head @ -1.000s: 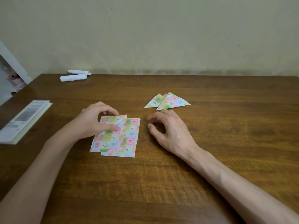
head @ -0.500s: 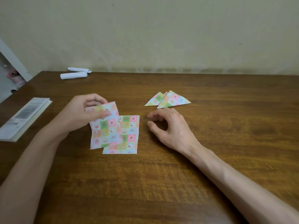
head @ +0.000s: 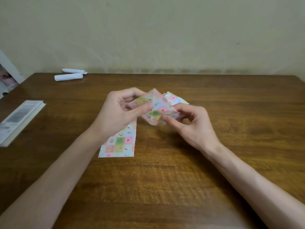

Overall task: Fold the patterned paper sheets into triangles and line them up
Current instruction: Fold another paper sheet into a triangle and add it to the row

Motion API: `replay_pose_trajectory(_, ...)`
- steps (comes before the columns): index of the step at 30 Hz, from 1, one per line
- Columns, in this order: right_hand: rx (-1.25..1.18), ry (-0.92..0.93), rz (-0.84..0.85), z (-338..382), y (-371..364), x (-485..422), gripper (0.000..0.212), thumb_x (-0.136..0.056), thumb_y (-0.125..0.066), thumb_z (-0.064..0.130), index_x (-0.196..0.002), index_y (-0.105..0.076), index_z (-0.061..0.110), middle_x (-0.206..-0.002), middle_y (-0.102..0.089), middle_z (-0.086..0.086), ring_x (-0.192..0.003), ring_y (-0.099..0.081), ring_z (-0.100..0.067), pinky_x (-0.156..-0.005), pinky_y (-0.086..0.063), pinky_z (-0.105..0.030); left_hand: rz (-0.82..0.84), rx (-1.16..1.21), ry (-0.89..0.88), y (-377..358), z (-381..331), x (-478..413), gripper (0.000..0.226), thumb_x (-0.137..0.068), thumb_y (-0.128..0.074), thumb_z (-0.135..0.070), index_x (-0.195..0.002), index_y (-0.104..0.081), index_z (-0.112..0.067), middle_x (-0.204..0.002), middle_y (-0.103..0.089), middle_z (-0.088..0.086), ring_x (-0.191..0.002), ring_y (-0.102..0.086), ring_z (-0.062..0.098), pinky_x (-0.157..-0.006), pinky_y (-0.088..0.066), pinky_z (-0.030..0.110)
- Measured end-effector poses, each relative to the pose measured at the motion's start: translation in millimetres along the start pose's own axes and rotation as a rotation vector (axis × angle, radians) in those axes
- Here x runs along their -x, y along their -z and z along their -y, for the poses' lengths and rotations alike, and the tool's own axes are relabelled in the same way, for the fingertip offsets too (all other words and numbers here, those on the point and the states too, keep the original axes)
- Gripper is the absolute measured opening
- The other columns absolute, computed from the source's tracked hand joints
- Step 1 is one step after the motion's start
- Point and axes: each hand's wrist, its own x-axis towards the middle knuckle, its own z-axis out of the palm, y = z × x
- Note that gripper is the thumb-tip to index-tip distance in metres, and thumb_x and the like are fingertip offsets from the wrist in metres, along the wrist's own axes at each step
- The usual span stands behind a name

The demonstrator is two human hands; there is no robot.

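Tabletop [head: 165,187]: left hand [head: 118,116], right hand [head: 193,124] pinch blurred sheet [head: 158,108], seemingly covering triangles [head: 175,98]; book [head: 19,119] aside.

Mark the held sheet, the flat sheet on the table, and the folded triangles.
held sheet [head: 162,109], head view, pink square near its middle.
flat sheet [head: 120,141], head view, green square in its lower half.
folded triangles [head: 175,98], head view, patch showing behind the held sheet.

Two sheets [head: 118,142], two rolls [head: 68,77], one booklet [head: 19,116].
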Motion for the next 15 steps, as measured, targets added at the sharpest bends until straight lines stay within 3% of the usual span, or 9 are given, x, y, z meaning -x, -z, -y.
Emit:
replay_pose_trajectory(2,0.133,0.068,-0.042,-5.5,17.0,4.8,0.012,-0.09,-0.08,0.012,-0.097,-0.081,0.021,-0.091,-0.077,0.015,-0.082,-0.067,-0.003,-0.08,-0.053,-0.028,0.049,-0.051,-0.032,-4.1,6.2,3.0,0.021,-0.085,-0.079,-0.015,-0.105,-0.075,-0.016,-0.103,-0.079,0.0,-0.097,-0.076,0.018,-0.087,-0.061,0.03)
replay_pose_trajectory(6,0.4,0.229,-0.034,-16.7,38.5,16.4,0.019,-0.087,-0.081,0.01,-0.098,-0.081,0.025,-0.103,-0.075,0.018,-0.103,-0.068,-0.008,-0.094,-0.051,-0.038,0.088,-0.202,-0.057,-10.5,19.0,10.6,0.015,-0.085,-0.082,-0.01,-0.098,-0.079,-0.018,-0.099,-0.078,-0.004,-0.094,-0.072,0.016,-0.091,-0.057,0.036)
replay_pose_trajectory(8,0.514,0.246,0.029,-20.7,43.1,19.9,0.021,-0.084,-0.082,0.011,-0.098,-0.08,0.028,-0.108,-0.072,0.017,-0.105,-0.062,-0.011,-0.092,-0.048,-0.041,0.115,-0.37,-0.212,-13.4,24.2,15.1,0.017,-0.083,-0.082,-0.005,-0.093,-0.081,-0.018,-0.096,-0.077,-0.007,-0.094,-0.072,0.014,-0.088,-0.057,0.035)
replay_pose_trajectory(11,0.675,0.22,0.17,-22.7,44.0,24.6,0.03,-0.079,-0.083,0.021,-0.106,-0.077,0.033,-0.113,-0.064,0.014,-0.1,-0.051,-0.013,-0.082,-0.044,-0.039,0.203,-0.683,-0.477,-19.0,32.9,22.2,0.01,-0.087,-0.081,-0.012,-0.094,-0.08,-0.02,-0.097,-0.074,-0.011,-0.093,-0.07,0.005,-0.081,-0.056,0.036)
replay_pose_trajectory(15,0.761,0.272,0.269,-15.1,44.4,31.8,0.029,-0.08,-0.064,0.039,-0.107,-0.073,0.04,-0.106,-0.057,0.018,-0.094,-0.043,-0.008,-0.079,-0.03,-0.031,0.26,-0.798,-0.571,-28.6,39.6,27.3,0.008,-0.094,-0.071,-0.018,-0.096,-0.078,-0.021,-0.099,-0.072,-0.011,-0.09,-0.069,0.009,-0.074,-0.054,0.036)
